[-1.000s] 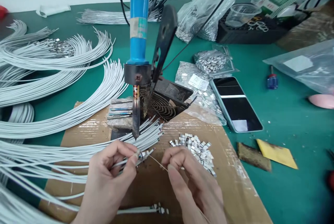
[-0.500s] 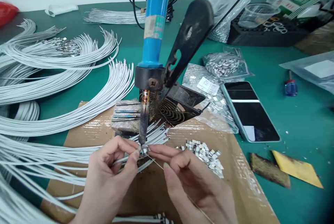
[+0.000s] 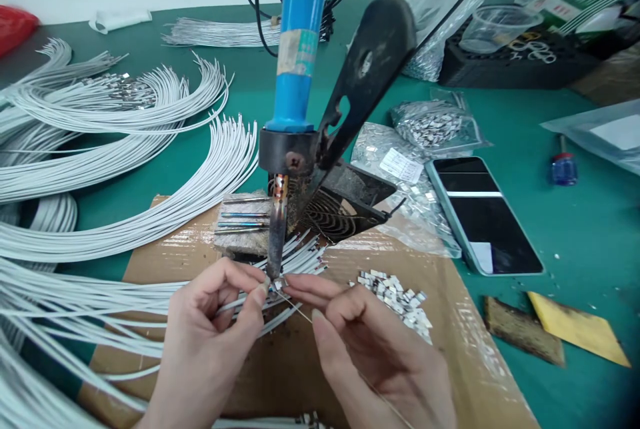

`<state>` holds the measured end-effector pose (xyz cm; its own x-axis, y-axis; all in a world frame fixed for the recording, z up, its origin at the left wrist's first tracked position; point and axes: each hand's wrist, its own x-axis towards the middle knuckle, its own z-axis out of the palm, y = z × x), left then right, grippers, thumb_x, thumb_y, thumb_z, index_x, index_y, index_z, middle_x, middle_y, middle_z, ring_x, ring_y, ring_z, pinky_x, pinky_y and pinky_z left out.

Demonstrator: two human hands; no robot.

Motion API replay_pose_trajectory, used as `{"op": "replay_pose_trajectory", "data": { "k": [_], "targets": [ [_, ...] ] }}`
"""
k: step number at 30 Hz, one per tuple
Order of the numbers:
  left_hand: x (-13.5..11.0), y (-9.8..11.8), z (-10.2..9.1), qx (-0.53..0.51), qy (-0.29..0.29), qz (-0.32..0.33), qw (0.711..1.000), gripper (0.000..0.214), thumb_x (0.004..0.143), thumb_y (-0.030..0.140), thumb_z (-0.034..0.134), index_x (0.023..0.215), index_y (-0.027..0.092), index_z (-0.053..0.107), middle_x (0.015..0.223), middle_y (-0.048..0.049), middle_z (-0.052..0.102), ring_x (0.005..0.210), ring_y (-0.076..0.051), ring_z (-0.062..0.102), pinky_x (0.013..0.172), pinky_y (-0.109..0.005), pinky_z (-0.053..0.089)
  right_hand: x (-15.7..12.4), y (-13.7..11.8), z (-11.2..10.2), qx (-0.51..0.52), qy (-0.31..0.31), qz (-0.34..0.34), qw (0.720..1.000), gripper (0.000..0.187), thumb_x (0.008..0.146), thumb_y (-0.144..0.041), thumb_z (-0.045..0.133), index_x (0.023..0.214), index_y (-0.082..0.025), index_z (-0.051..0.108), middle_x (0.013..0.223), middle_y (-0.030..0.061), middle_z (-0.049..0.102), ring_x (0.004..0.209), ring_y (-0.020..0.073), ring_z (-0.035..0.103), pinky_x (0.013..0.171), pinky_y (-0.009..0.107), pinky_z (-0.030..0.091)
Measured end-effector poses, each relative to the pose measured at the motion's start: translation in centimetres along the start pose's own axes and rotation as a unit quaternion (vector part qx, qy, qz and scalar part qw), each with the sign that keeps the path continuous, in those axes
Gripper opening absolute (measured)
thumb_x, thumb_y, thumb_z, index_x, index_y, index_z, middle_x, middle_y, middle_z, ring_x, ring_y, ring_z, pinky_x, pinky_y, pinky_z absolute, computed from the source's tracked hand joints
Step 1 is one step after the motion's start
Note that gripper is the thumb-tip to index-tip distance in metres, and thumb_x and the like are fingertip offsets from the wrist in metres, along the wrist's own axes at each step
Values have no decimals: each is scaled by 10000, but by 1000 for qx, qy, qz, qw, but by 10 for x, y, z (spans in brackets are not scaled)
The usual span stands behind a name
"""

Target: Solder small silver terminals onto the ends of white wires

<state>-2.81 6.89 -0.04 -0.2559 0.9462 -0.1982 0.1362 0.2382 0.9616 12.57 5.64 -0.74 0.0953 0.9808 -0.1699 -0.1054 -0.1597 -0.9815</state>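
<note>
My left hand [image 3: 210, 342] pinches the end of a white wire [image 3: 235, 306] with a small metal clip on it, right under the tip of the soldering iron [image 3: 277, 242]. The iron has a blue handle [image 3: 299, 42] and hangs upright in a black stand [image 3: 367, 76]. My right hand [image 3: 370, 349] is closed on a thin solder wire [image 3: 295, 308], whose end points at the iron's tip. Both hands are over a sheet of cardboard [image 3: 450, 342]. A heap of small metal clips [image 3: 397, 296] lies just right of my right hand.
Bundles of white wires [image 3: 115, 169] fan across the green table [image 3: 575, 242] on the left. Bags of clips [image 3: 430, 126], a phone [image 3: 483, 212], a blue screwdriver [image 3: 564, 166], a brown sponge [image 3: 523, 339] and a yellow pad [image 3: 580, 336] lie to the right. A fan grille [image 3: 330, 216] sits behind the iron.
My right hand has moved left, bringing the solder wire up to the iron's tip, where my left hand has raised the wire end. The view has shifted a little.
</note>
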Motion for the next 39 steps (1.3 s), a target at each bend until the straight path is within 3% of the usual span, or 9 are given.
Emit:
{"op": "replay_pose_trajectory", "data": {
  "k": [5, 9, 18, 22, 26, 33, 39],
  "targets": [
    [-1, 6, 7, -11, 19, -13, 1000, 129, 729, 141, 807, 642, 194, 728, 743, 8, 742, 627, -107, 693, 556, -127, 516, 0, 1, 0, -3, -4, -5, 1000, 242, 952, -160, 649, 735, -256, 600, 1131, 39, 836, 1064, 206, 809, 929, 273, 640],
    [-4, 12, 13, -38, 75, -44, 995, 141, 698, 176, 813, 606, 191, 707, 737, 6, 723, 569, -94, 614, 570, -163, 523, 1, 1, 1, 8, -5, 2, 1000, 238, 957, -164, 648, 742, -253, 603, 1132, 65, 833, 1077, 222, 807, 944, 303, 649],
    [2, 3, 8, -25, 36, 1, 999, 134, 737, 173, 794, 632, 205, 719, 518, 73, 512, 446, -67, 400, 430, -145, 363, 2, 3, 2, 19, 0, -2, 1000, 236, 973, -180, 649, 757, -260, 598, 1158, 58, 830, 1096, 218, 798, 952, 298, 645],
    [2, 1, 7, -34, 36, 2, 999, 143, 793, 177, 780, 664, 204, 724, 589, 61, 568, 493, -57, 442, 471, -118, 381, 2, 1, 4, 31, 6, 1, 999, 244, 967, -163, 654, 748, -260, 611, 1147, 36, 834, 1089, 200, 801, 942, 266, 641],
    [4, 3, 6, -30, 27, -1, 999, 140, 764, 156, 803, 657, 200, 725, 565, 67, 544, 483, -58, 419, 455, -118, 363, 3, -1, 5, 29, 2, 1, 1000, 242, 967, -168, 660, 748, -256, 605, 1157, 53, 833, 1099, 218, 801, 949, 294, 646],
    [6, 6, 3, -22, 20, 18, 999, 136, 734, 149, 815, 637, 188, 728, 613, 41, 631, 465, -51, 438, 427, -116, 359, 4, -1, 6, 33, 1, -13, 999, 243, 968, -175, 659, 744, -251, 603, 1146, 60, 837, 1087, 232, 809, 933, 309, 660],
    [5, 0, -2, -16, -3, 14, 1000, 151, 846, 165, 774, 703, 196, 736, 760, 23, 732, 506, -40, 527, 485, -93, 432, 3, 0, 7, 33, 2, -19, 999, 239, 966, -163, 653, 749, -253, 605, 1148, 69, 834, 1093, 246, 806, 942, 332, 660]
  ]
}}
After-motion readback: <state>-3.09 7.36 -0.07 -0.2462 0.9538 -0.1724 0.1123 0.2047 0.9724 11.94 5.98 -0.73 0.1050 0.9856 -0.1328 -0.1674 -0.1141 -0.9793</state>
